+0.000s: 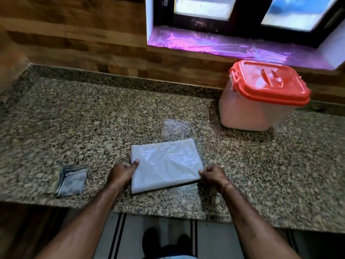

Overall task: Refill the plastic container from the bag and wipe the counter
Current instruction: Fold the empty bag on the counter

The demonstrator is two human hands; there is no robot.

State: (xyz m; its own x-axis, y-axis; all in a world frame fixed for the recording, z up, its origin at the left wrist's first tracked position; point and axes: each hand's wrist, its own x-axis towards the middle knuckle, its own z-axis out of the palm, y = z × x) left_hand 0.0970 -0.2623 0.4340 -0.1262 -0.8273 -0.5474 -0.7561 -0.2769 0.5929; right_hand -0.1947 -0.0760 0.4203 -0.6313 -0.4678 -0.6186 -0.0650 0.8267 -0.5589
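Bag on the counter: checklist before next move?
1. Both hands on bag: ok, left hand grips its left edge, right hand pinches its right corner.
2. Bag lying flat, folded: ok.
3. Bag contents: cannot tell.
4. Container open for pouring: not ok, red lid on.
5. Cloth at hand for wiping: ok, folded, left of bag.
6. Counter free of spills: cannot tell.

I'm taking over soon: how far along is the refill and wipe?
Done, it seems: the container stands closed under its red lid, and the bag lies flat and folded, so pouring looks finished. In hand: the left hand and right hand grip the bag's two sides. Left: the cloth lies folded on the counter, so wiping probably remains.
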